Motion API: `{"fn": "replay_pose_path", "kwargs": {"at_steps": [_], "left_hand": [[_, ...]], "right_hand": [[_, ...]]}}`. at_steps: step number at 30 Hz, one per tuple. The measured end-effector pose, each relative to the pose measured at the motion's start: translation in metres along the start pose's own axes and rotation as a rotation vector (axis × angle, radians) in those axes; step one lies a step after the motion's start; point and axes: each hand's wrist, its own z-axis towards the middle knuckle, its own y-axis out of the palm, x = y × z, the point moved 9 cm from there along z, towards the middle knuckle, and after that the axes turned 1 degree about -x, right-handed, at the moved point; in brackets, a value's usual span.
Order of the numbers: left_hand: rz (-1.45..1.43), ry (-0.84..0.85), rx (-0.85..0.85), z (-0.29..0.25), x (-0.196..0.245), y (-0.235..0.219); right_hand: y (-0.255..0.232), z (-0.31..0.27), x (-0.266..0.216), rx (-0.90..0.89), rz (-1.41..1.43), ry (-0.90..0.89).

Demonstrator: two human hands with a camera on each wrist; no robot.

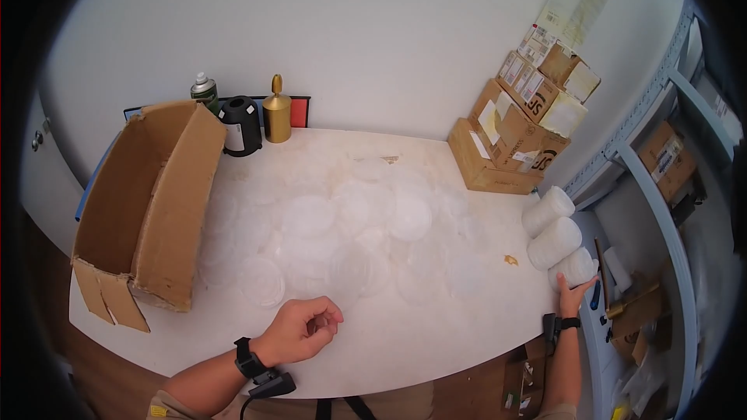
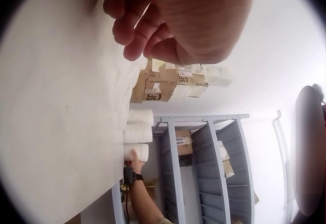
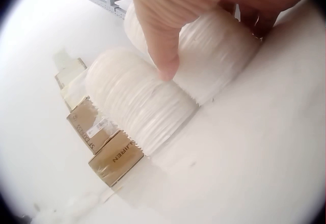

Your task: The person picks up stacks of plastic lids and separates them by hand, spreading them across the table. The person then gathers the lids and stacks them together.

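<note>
Three stacks of thin white round discs stand at the table's right edge. My right hand grips the nearest stack, thumb on one side and fingers round the other; the right wrist view shows the thumb of the hand against this ridged stack, beside the middle stack. Over the table's front part my left hand is held with loosely curled fingers and nothing in it, as the left wrist view of the hand also shows. Translucent round discs lie spread across the table's middle.
An open cardboard box stands at the left. Behind it are a spray can, a black container and a gold bottle. Cartons are piled at the back right, and grey shelving rises beyond the right edge.
</note>
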Motion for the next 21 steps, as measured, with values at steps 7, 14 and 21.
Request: {"fn": "replay_pose_path", "kwargs": {"at_steps": [7,14,21], "left_hand": [[0.229,0.079,-0.164,-0.003,0.023,0.013],[0.656,0.351,-0.293,-0.014,0.075,0.051],[1.167,0.297,-0.394,0.005,0.02,0.054]], "right_hand": [[-0.002,-0.021,-0.023,-0.09,0.126,-0.008],[-0.009,-0.069,-0.062,-0.203,0.187,-0.035],[0.023,-0.127,-0.132,-0.552,0.451,-0.003]]}}
